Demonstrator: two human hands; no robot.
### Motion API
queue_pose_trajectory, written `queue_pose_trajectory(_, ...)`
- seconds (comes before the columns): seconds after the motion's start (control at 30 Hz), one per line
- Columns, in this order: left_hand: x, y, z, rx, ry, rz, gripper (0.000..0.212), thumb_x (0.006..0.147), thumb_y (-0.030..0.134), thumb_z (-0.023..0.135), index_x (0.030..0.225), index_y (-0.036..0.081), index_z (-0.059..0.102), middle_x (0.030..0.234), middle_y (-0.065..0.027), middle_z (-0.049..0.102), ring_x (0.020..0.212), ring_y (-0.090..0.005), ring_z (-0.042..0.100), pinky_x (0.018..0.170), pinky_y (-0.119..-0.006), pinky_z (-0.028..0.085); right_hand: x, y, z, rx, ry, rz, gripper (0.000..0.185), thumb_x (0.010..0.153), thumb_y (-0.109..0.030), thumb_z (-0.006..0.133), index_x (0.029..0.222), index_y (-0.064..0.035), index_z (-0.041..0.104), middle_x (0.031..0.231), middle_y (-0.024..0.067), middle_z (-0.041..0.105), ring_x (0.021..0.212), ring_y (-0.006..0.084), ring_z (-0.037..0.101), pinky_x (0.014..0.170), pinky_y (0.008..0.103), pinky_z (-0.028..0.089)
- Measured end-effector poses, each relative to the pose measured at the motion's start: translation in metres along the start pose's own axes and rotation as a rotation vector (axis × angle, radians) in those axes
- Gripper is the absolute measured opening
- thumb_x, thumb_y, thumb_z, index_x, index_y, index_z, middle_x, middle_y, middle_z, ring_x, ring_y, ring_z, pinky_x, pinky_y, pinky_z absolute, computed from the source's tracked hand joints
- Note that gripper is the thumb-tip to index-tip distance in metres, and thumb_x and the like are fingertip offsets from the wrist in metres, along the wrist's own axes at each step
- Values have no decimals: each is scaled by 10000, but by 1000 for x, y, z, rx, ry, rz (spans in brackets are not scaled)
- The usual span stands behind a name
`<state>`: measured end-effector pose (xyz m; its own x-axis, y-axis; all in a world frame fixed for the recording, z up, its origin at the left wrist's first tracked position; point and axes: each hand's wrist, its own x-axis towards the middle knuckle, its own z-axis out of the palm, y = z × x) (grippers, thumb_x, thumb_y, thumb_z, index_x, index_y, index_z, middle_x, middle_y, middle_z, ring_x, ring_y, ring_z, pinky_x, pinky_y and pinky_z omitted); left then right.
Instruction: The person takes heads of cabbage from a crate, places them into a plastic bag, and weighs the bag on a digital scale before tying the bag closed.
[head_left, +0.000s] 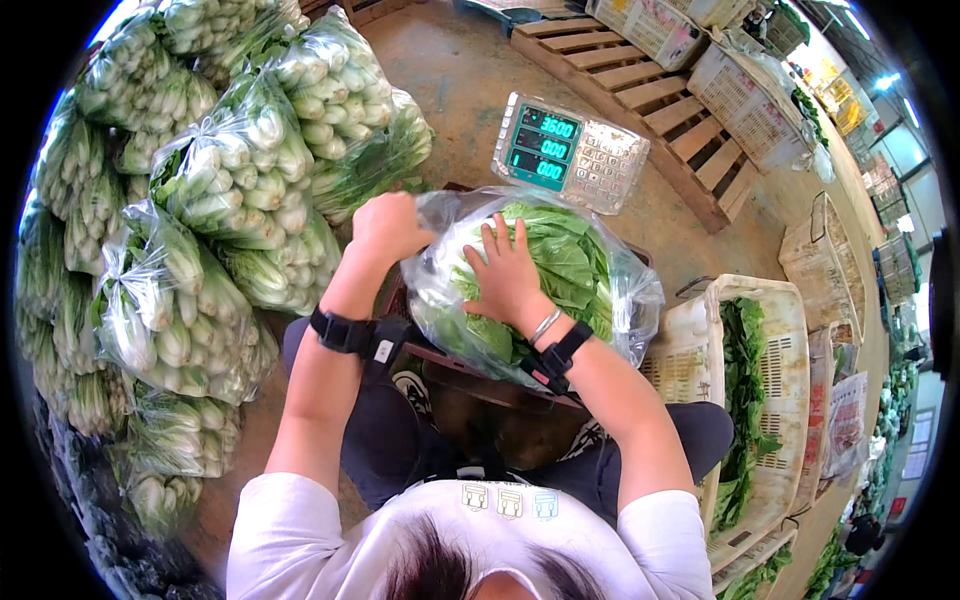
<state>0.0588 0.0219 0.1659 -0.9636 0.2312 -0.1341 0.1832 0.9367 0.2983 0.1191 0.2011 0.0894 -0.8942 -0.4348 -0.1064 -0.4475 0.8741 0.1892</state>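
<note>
A clear plastic bag (637, 289) full of leafy green vegetables (566, 262) lies before me on a dark red crate or tray (480, 381). My left hand (390, 225) is closed on the bag's gathered edge at its upper left. My right hand (506, 274) lies with fingers spread on the leaves inside the opening. Just beyond the bag stands a digital scale display (570, 154) with lit green figures and a keypad.
Tied clear bags of green-and-white vegetables (240, 172) are piled at the left. A white plastic crate (787, 360) with loose greens (739, 405) stands at my right. Farther off are a wooden pallet (645, 97), stacked crates (742, 97) and another crate (821, 262).
</note>
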Motion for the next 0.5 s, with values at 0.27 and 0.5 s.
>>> queue_pose_trajectory(0.27,9,41,6,-1921,-635,-34,253,920,242,443,976,6,513,631,6,505,459,-70,403,435,-211,298,-7,-5,36,287,-5,73,978,600,-776,517,1386,-229,318,1419,304,138,1289,530,82,969,690,44)
queue_pose_trajectory(0.5,-15,40,-71,-2212,-606,8,555,879,481,422,1073,-39,434,572,62,317,404,-50,248,366,-215,207,-17,5,55,290,-66,74,1075,575,-752,576,1428,-229,182,1423,295,133,1297,515,78,988,669,58)
